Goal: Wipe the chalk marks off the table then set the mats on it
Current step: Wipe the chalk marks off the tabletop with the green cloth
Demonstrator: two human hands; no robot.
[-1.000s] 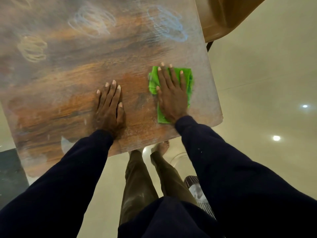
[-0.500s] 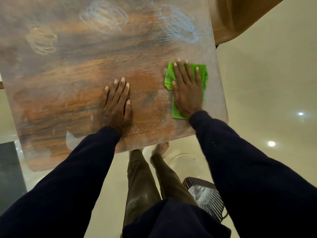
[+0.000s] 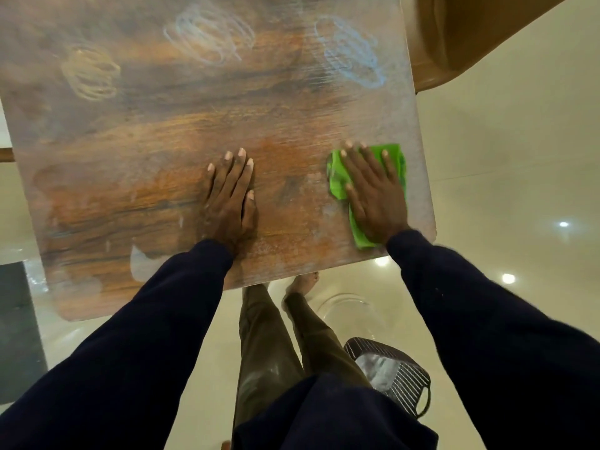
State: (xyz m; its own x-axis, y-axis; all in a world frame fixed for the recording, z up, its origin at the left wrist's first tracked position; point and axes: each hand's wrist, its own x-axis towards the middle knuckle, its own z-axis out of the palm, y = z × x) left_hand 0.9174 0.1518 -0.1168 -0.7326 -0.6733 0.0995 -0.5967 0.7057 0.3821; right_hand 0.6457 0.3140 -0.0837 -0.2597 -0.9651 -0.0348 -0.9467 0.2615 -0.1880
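Observation:
A wooden table [image 3: 162,151] fills the upper left, hazy with chalk dust. Three scribbles remain along its far side: a yellow chalk mark [image 3: 91,73], a white chalk mark [image 3: 207,37] and a blue chalk mark [image 3: 350,50]. My right hand [image 3: 373,193] presses flat, fingers straight, on a green cloth [image 3: 337,180] near the table's right front corner. My left hand [image 3: 230,196] rests flat on the bare wood in the middle front. No mats are in view.
A tan chair [image 3: 454,34] stands beyond the table's right edge. A dark slatted basket [image 3: 399,378] holding something pale sits on the glossy floor by my legs. A dark block [image 3: 16,326] lies at the left.
My right hand has slid the green cloth to the right, closer to the table's right edge. My left hand stays planted on the wood.

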